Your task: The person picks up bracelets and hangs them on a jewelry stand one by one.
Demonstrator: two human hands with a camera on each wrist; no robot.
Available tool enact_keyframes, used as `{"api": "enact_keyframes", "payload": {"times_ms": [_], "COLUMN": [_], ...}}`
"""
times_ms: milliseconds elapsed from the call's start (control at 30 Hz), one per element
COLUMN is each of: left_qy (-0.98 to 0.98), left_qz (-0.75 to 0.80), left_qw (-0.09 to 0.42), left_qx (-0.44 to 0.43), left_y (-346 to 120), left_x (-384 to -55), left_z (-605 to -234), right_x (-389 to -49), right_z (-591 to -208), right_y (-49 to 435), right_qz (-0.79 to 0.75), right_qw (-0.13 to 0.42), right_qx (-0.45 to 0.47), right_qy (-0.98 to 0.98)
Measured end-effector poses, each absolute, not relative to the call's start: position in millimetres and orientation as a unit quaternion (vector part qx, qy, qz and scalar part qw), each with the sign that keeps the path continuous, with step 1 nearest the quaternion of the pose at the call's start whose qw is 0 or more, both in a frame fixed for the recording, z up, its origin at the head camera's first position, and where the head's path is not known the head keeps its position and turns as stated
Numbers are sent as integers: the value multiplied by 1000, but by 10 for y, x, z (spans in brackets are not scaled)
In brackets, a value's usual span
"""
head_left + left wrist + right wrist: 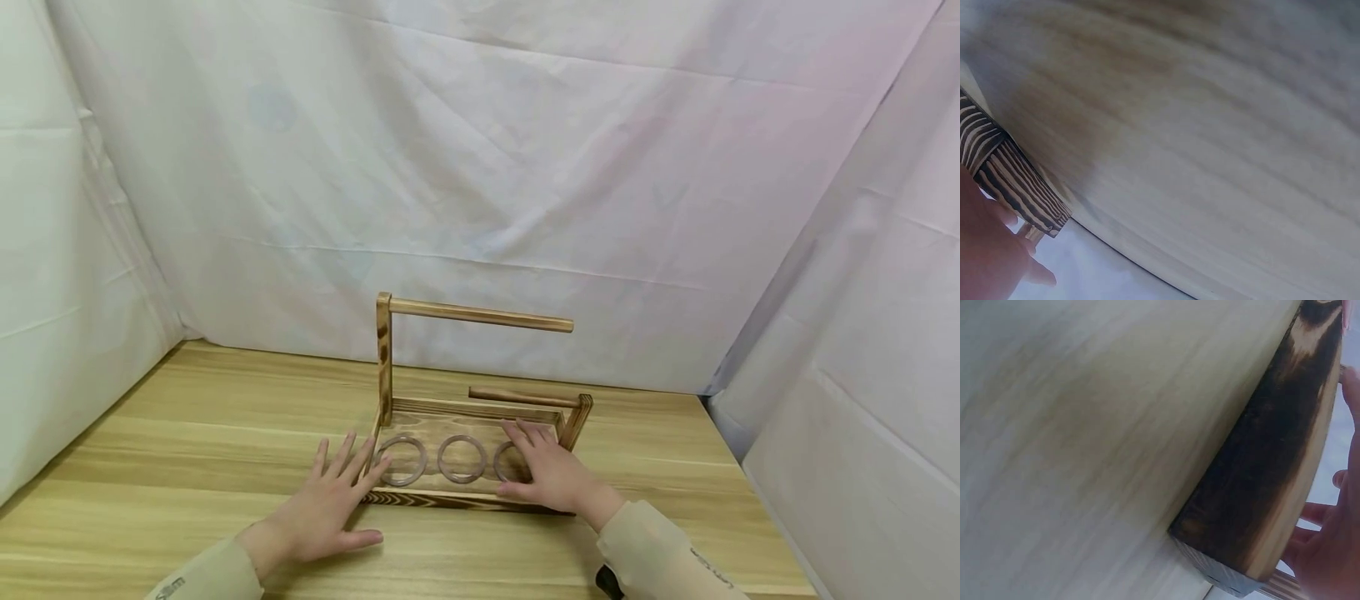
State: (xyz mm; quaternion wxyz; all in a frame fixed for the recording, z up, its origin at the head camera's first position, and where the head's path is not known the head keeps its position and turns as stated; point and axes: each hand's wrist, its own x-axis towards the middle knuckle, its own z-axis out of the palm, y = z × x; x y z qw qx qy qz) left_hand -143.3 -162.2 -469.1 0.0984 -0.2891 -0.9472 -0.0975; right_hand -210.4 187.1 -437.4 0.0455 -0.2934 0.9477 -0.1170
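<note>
A wooden rack with a shallow tray [442, 501] stands on the table. A tall post [385, 362] at its left carries a long rod [480, 314]; a shorter post [576, 423] at its right carries a lower rod [525, 397]. Three clear rings lie in a row in the tray: a left ring [424, 461], a middle ring [462, 437] and a right ring [496, 462] partly hidden by my right hand [553, 471]. That hand reaches over the tray's right end, fingers extended. My left hand [322, 508] spreads its fingers at the tray's left front corner.
The wood-grain table [187, 467] extends around the rack on both sides. White cloth [480, 167] hangs behind the table and along its left and right sides. A small black object [609, 581] shows beside my right sleeve.
</note>
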Motion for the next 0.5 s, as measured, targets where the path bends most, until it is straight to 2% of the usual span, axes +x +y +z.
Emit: {"api": "enact_keyframes", "payload": {"times_ms": [200,500], "left_qy": [-946,-948], "left_qz": [-82,-85], "left_qw": [116,97], "left_qx": [-293,-291], "left_y": [-1631,-1631], "left_x": [-1437,-1439], "left_z": [-4722,-4687], "right_x": [-2142,-2163], "right_z": [-4419,-4417], "right_y": [1869,1847], "right_qz": [-110,-95], "right_qw": [42,41], "right_qx": [-301,-298], "right_qy": [946,949]}}
